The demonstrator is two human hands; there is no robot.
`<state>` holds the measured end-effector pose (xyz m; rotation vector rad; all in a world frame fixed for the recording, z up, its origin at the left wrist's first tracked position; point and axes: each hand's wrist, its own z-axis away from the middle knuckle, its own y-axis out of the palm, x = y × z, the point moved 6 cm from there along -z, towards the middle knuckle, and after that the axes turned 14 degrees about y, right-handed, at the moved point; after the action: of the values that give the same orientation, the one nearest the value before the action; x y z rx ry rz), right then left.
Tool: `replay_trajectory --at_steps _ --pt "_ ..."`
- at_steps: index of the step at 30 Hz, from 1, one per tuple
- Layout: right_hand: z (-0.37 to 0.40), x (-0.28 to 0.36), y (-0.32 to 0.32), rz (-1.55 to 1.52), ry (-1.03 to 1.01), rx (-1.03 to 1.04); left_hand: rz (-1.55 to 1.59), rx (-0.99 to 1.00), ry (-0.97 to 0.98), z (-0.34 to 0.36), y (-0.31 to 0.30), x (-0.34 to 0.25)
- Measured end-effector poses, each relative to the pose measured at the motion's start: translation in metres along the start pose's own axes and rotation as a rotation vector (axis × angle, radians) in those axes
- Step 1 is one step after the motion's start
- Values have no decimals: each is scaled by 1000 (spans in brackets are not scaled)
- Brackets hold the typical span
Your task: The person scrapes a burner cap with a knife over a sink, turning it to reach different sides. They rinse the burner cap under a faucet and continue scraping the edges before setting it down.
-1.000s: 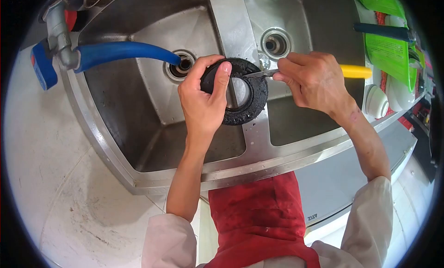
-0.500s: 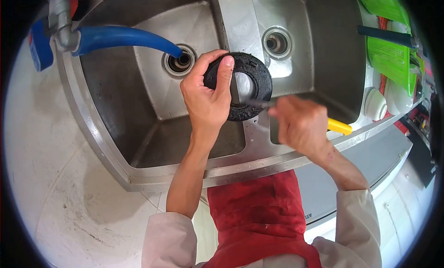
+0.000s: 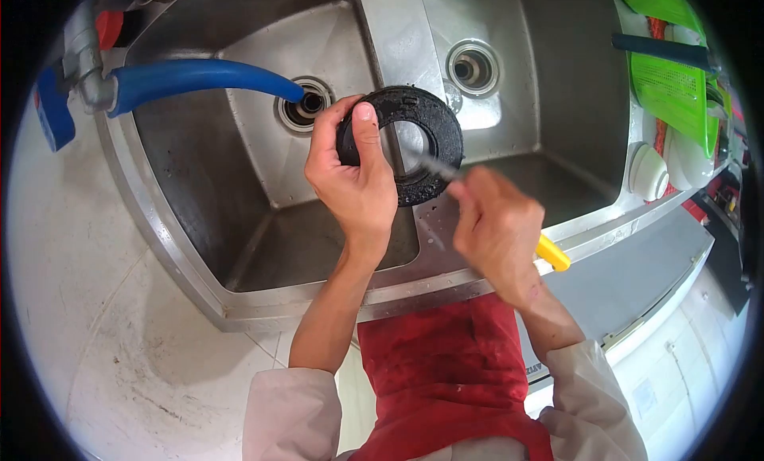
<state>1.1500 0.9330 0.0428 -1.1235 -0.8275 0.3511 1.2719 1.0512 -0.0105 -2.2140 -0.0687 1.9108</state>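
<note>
The right grip [image 3: 500,220] has swung leftward, clenched around a yellow-handled tool [image 3: 553,253].

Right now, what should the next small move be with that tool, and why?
Probably a light scrape along the black ring: it looks lumpy, the left hand grips its side, and the right hand holds the yellow-handled tool with its metal end over the ring.
</note>
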Motion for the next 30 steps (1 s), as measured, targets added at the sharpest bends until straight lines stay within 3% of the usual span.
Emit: replay_trajectory --at_steps 5,14,17,20,23,30 --pt "1 -4 4 -1 71 -48 -42 -18 -3 2 0 -2" --pt "2 0 8 -43 146 -12 -40 -377 -45 23 4 1" --pt "-1 -3 7 -69 116 9 -2 -361 -74 24 -2 6" --pt "-9 -3 2 -67 44 72 -103 105 -92 -13 -12 -2" --pt "-14 -2 -2 -49 5 96 -238 505 141 -39 16 -19" --pt "-2 -5 4 -25 76 33 -75 288 71 -29 15 1"
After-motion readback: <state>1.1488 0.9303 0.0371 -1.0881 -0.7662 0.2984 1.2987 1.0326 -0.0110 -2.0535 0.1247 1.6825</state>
